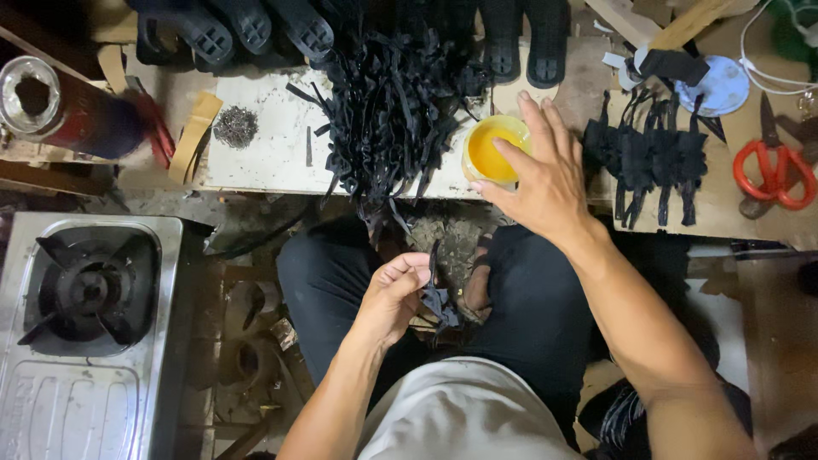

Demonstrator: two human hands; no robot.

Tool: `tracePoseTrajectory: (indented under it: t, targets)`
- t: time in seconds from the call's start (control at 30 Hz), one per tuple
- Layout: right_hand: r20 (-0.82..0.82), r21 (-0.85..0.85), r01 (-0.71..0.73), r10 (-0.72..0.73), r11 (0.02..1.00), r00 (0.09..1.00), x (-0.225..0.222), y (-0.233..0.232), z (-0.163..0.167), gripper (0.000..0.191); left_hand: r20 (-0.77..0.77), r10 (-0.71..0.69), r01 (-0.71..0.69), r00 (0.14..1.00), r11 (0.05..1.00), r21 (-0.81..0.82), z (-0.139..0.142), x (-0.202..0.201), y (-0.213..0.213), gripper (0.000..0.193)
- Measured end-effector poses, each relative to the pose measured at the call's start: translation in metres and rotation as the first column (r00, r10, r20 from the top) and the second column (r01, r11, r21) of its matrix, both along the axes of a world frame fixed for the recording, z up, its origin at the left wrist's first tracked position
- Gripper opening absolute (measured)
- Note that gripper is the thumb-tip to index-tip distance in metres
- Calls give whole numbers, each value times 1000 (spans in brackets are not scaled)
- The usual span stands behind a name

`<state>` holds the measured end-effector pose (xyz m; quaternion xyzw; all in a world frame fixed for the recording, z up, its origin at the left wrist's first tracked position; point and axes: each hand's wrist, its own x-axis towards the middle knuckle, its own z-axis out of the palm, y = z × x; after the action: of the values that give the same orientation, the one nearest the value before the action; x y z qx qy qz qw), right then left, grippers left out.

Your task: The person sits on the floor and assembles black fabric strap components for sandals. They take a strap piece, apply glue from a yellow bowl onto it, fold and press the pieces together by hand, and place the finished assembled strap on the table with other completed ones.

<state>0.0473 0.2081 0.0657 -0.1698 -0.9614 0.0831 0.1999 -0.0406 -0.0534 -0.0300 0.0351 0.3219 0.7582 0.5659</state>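
The left hand (394, 294) pinches one black strap (437, 294) over the lap while the right hand (541, 175), fingers loose, dips into the yellow glue cup (492, 151); a row of finished straps (654, 162) lies right, a big heap (388, 111) remains.

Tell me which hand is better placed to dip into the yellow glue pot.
Right. The right hand already reaches over the yellow glue pot, its fingers at the rim. The left hand is lower, over the lap, pinching a black strap piece, so it looks occupied.
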Motion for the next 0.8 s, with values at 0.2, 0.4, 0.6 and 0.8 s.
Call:
tracePoseTrajectory:
  t: [0.2,0.4,0.6,0.8]
  targets:
    - [31,-42,17,-16,999,999,8,10,-9,52,27,29,-29,999,999,-20,-3,-4,-3,20]
    - [72,-52,7,-3,999,997,7,10,-14,53,20,-3,3,1000,1000,29,-2,-3,4,20]
    - [-89,-178,-5,-11,984,996,26,7,-8,26,49,-12,8,999,997,81,8,-4,6,23]
    - [-250,-306,-287,214,908,944,46,-47,-1,24,46,-27,24,999,997,72,15,-3,10,32]
